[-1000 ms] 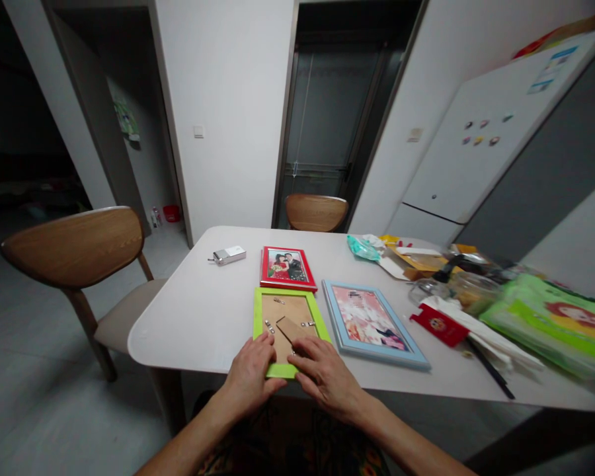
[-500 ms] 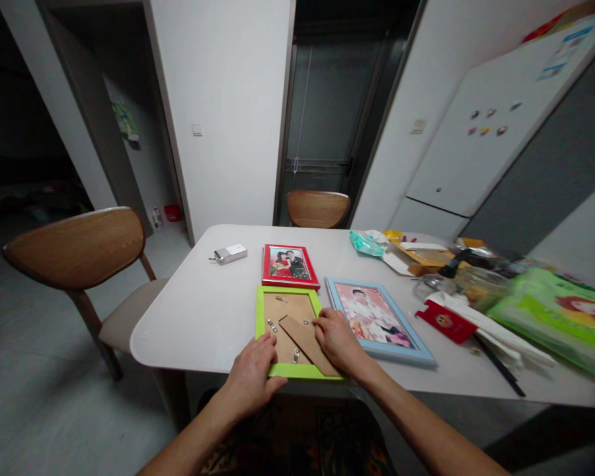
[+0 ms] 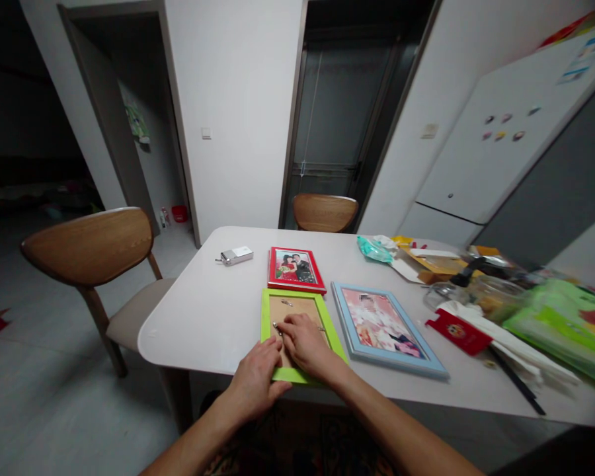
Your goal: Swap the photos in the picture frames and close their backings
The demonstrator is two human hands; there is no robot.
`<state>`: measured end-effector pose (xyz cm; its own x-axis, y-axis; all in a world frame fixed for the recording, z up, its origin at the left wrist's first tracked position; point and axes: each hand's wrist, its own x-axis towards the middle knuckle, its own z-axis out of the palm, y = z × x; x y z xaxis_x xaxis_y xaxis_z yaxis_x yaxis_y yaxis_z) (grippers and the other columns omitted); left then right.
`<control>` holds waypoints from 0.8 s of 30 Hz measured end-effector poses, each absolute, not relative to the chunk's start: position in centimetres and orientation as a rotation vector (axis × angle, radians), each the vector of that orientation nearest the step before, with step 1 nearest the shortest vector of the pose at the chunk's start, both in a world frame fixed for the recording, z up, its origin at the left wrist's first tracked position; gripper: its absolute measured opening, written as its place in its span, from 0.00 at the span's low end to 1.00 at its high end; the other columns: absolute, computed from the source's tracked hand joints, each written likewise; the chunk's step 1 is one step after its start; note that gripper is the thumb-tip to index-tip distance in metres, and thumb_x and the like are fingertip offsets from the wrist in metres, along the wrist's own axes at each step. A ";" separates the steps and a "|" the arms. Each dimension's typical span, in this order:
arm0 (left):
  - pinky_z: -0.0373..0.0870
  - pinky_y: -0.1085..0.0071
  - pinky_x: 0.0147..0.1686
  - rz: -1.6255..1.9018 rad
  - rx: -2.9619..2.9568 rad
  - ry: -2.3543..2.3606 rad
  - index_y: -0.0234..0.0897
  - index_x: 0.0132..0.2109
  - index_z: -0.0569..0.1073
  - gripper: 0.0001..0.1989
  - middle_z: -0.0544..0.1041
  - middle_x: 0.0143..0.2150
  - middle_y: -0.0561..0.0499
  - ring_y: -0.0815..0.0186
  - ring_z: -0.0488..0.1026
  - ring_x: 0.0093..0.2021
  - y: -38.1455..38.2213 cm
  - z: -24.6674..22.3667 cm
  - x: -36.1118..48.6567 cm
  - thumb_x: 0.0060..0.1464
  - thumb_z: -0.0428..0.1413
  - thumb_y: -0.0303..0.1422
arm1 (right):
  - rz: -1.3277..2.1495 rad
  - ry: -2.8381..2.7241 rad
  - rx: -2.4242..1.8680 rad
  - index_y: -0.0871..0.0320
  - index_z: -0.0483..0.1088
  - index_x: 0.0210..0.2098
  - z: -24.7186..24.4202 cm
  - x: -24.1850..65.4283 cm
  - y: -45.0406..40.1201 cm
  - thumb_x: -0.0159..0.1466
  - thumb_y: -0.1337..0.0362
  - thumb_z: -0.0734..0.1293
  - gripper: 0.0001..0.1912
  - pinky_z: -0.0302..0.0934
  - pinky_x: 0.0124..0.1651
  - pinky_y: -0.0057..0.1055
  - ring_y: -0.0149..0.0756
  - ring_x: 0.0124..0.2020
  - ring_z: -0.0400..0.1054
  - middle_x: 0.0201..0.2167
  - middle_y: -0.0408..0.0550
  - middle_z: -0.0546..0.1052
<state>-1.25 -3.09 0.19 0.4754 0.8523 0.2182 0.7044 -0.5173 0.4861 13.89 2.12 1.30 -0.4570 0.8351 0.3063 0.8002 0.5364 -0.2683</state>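
A lime-green picture frame [image 3: 266, 314] lies face down near the table's front edge, its brown backing board [image 3: 302, 305] showing. My left hand [image 3: 258, 375] grips the frame's lower left corner, thumb along the near edge. Over the backing reaches my right hand [image 3: 307, 344], fingers bunched against a small metal clip [image 3: 277, 328] on the left side. Another metal clip [image 3: 287, 302] is visible at the top. My right hand and forearm hide most of the stand flap. Beyond the green frame lies a red picture frame [image 3: 322, 285], face up with a photo of a couple.
A light-blue framed photo [image 3: 401, 365] lies to the right. Farther right are a red packet [image 3: 459, 332], white tissues, a clear plastic container [image 3: 496, 297] and a green package [image 3: 565, 317]. A small silver-white box [image 3: 237, 256] sits at the back left. Chairs stand left and behind.
My right hand has moved left across the backing, from its right side to the left clip, covering the stand flap. My left hand stays on the frame's corner. The view has shifted slightly.
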 end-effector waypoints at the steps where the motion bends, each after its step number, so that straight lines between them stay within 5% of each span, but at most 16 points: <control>1: 0.52 0.60 0.55 0.634 2.392 1.309 0.36 0.38 0.67 0.15 0.62 0.55 0.43 0.59 0.55 0.56 -3.1 0.2 -1.3 0.40 0.58 0.31 | 0.119 -2.409 -1.335 0.56 0.68 0.38 1.4 13.6 2.3 0.60 0.66 0.55 0.13 0.50 0.41 0.29 0.34 0.39 0.56 0.36 0.49 0.68; 8: 0.52 0.59 0.55 0.689 2.380 1.274 0.37 0.38 0.67 0.15 0.62 0.55 0.44 0.59 0.55 0.56 -2.9 -0.3 -1.5 0.40 0.58 0.32 | 0.083 -2.573 -1.312 0.55 0.68 0.33 1.9 13.5 2.6 0.59 0.64 0.56 0.10 0.49 0.39 0.30 0.36 0.39 0.56 0.35 0.49 0.68; 16: 0.53 0.61 0.55 0.640 2.351 1.298 0.36 0.36 0.67 0.13 0.64 0.54 0.44 0.59 0.55 0.57 -3.4 0.8 -1.5 0.40 0.59 0.31 | 0.201 -2.223 -1.549 0.59 0.69 0.39 1.1 14.1 6.1 0.58 0.64 0.57 0.13 0.51 0.41 0.26 0.33 0.39 0.62 0.36 0.49 0.72; 24: 0.52 0.60 0.55 0.604 2.326 1.325 0.36 0.36 0.67 0.13 0.63 0.54 0.43 0.59 0.55 0.57 -3.3 1.0 -1.3 0.40 0.58 0.32 | 0.207 -2.021 -1.795 0.58 0.71 0.27 0.2 13.5 11.0 0.55 0.60 0.60 0.11 0.50 0.29 0.26 0.32 0.29 0.65 0.26 0.47 0.74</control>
<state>-1.32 -3.25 0.98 0.4586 0.8719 0.1716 0.7014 -0.4737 0.5325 13.53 11.01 0.24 -0.0719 0.9741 0.2144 0.9102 0.1520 -0.3852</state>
